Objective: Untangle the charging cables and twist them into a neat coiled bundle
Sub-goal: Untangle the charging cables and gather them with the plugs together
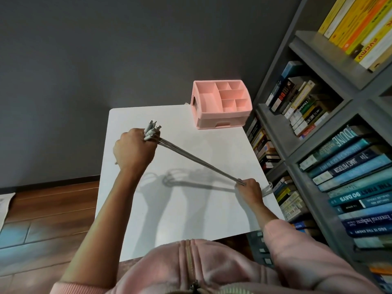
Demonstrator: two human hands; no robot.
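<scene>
Dark grey wall (106,49) at the back, wood-look floor (53,209) at lower left, grey bookshelf (307,45) packed with books (350,177) along the right. White table (191,219) at centre, seen from above.

Pink desk organizer (221,102) on the far right corner of the table, with open compartments on top and a drawer in front, well apart from both hands.

Left hand (134,148) raised over the far left part of the table, fingers curled in a fist round one end of the charging cables (197,161). Cluster of white connector plugs (152,129) sticking up from the top of that fist.

Right hand (250,188) near the right edge of the table, fingers closed round the same cables farther along their length.

Between the hands, several grey-white strands side by side, pulled taut and straight, running diagonally from upper left to lower right and held clear of the table, with shadows cast on the surface beneath. Beyond the right hand, slack loops (267,188) lying at the table's right edge.

Hands well apart, each clamped on the cables.

Pink sleeve (297,251) on the right arm; pink zip-front garment (191,270) along the bottom edge.
</scene>
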